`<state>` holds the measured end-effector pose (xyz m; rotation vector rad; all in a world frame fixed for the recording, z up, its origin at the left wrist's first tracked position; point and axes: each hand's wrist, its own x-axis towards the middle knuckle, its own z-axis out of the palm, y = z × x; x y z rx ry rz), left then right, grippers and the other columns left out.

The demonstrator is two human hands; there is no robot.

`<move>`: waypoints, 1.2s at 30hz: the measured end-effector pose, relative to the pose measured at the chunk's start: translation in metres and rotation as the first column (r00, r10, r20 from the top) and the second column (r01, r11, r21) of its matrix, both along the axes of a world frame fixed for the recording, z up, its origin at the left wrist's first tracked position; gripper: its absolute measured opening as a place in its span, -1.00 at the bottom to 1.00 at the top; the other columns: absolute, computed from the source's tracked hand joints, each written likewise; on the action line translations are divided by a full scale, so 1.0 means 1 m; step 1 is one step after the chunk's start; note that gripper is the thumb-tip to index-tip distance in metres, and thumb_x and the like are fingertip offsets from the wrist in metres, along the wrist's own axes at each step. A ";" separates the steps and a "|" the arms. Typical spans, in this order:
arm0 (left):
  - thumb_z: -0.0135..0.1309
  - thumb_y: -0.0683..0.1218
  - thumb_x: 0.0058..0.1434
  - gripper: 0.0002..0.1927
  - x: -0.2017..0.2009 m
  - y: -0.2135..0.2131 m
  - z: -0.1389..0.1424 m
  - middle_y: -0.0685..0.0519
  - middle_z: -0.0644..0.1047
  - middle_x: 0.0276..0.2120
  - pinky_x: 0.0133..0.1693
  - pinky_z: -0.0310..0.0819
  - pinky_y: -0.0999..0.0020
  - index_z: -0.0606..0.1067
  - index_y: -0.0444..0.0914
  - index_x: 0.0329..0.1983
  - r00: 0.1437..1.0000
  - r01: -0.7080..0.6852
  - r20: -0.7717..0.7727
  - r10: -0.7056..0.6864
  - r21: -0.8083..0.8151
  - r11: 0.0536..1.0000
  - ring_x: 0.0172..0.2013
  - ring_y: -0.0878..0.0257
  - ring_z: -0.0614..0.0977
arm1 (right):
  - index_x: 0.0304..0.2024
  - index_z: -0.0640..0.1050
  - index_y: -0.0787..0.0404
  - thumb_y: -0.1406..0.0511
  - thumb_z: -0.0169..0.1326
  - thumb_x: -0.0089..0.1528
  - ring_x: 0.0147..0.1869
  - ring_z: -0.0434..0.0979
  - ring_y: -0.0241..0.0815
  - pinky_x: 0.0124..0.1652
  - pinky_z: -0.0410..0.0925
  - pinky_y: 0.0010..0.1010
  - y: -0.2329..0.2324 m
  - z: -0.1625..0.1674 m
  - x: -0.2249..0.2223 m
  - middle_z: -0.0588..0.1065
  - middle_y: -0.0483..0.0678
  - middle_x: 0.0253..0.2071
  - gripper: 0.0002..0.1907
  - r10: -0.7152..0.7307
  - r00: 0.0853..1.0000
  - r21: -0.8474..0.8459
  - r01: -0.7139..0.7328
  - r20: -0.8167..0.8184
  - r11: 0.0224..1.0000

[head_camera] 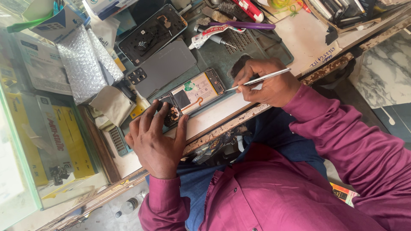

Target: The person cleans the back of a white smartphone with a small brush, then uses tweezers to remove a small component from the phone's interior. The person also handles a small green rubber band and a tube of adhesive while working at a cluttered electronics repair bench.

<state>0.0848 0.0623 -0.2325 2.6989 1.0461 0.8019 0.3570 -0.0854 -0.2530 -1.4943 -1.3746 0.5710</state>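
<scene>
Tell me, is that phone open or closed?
Open: the phone lies with its back cover off, battery and circuit board showing.

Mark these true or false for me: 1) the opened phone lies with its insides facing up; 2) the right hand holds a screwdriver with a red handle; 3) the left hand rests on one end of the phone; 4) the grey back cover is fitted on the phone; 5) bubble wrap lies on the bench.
1) True: the opened phone shows its battery and board.
2) False: the right hand holds thin metal tweezers.
3) True: the left hand presses on the phone's end.
4) False: the grey back cover lies apart, beside the phone.
5) True: bubble wrap lies beside the cover.
</scene>
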 end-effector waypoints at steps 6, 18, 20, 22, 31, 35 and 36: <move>0.30 0.23 0.19 -0.48 0.000 0.000 0.000 0.08 0.57 0.17 0.12 0.18 0.12 0.63 -0.10 0.13 1.000 0.000 -0.001 0.000 -0.001 1.000 0.10 0.06 0.49 | -0.29 0.39 0.28 0.47 0.18 0.25 -0.13 0.67 -0.29 -0.18 0.56 -0.47 -0.002 -0.004 -0.001 0.61 0.02 -0.19 -0.81 -0.035 0.999 0.012 0.036 -0.040 0.999; 0.31 0.22 0.20 -0.49 0.000 0.000 0.000 0.08 0.57 0.17 0.13 0.18 0.12 0.63 -0.10 0.13 1.000 0.003 0.004 -0.003 0.003 1.000 0.10 0.06 0.50 | -0.31 0.39 0.29 0.48 0.19 0.24 -0.17 0.67 -0.30 -0.20 0.55 -0.48 -0.001 -0.003 -0.001 0.62 0.02 -0.22 -0.81 -0.024 1.000 0.001 0.024 -0.006 1.000; 0.31 0.22 0.19 -0.49 0.000 0.000 0.000 0.08 0.57 0.17 0.12 0.18 0.12 0.63 -0.10 0.12 1.000 0.003 0.003 -0.003 0.001 1.000 0.10 0.06 0.50 | -0.31 0.40 0.29 0.46 0.18 0.25 -0.17 0.67 -0.29 -0.20 0.55 -0.47 -0.001 -0.001 0.000 0.62 0.03 -0.22 -0.82 -0.002 0.999 -0.010 0.002 -0.033 1.000; 0.31 0.22 0.19 -0.49 -0.001 0.000 0.000 0.08 0.57 0.16 0.12 0.18 0.12 0.63 -0.11 0.12 1.000 0.001 0.004 -0.001 -0.002 1.000 0.09 0.06 0.49 | -0.32 0.40 0.29 0.45 0.19 0.25 -0.17 0.67 -0.29 -0.21 0.54 -0.47 0.000 0.000 0.001 0.63 0.04 -0.22 -0.82 0.010 1.000 -0.018 -0.010 -0.016 1.000; 0.32 0.21 0.18 -0.49 0.000 0.000 0.000 0.09 0.57 0.16 0.12 0.18 0.11 0.63 -0.10 0.11 1.000 0.003 0.013 -0.003 0.001 1.000 0.10 0.07 0.50 | -0.31 0.41 0.28 0.42 0.18 0.25 -0.15 0.66 -0.29 -0.19 0.53 -0.46 -0.003 -0.003 0.003 0.64 0.04 -0.19 -0.82 0.004 0.999 -0.041 -0.006 -0.040 0.999; 0.32 0.21 0.18 -0.49 0.001 0.001 0.001 0.08 0.57 0.17 0.12 0.18 0.12 0.63 -0.11 0.12 1.000 0.005 0.016 -0.005 0.001 1.000 0.10 0.06 0.50 | -0.28 0.39 0.27 0.44 0.18 0.26 -0.13 0.65 -0.29 -0.16 0.53 -0.46 -0.003 -0.005 0.003 0.62 0.02 -0.16 -0.82 0.005 0.995 -0.015 -0.006 -0.097 1.000; 0.32 0.21 0.18 -0.49 0.001 0.000 0.001 0.08 0.57 0.17 0.12 0.19 0.12 0.63 -0.11 0.12 1.000 0.005 0.021 -0.005 -0.004 1.000 0.10 0.06 0.50 | -0.28 0.39 0.27 0.45 0.19 0.25 -0.14 0.65 -0.28 -0.17 0.53 -0.46 -0.003 -0.005 0.003 0.62 0.01 -0.16 -0.81 0.004 0.997 -0.022 -0.005 -0.080 1.000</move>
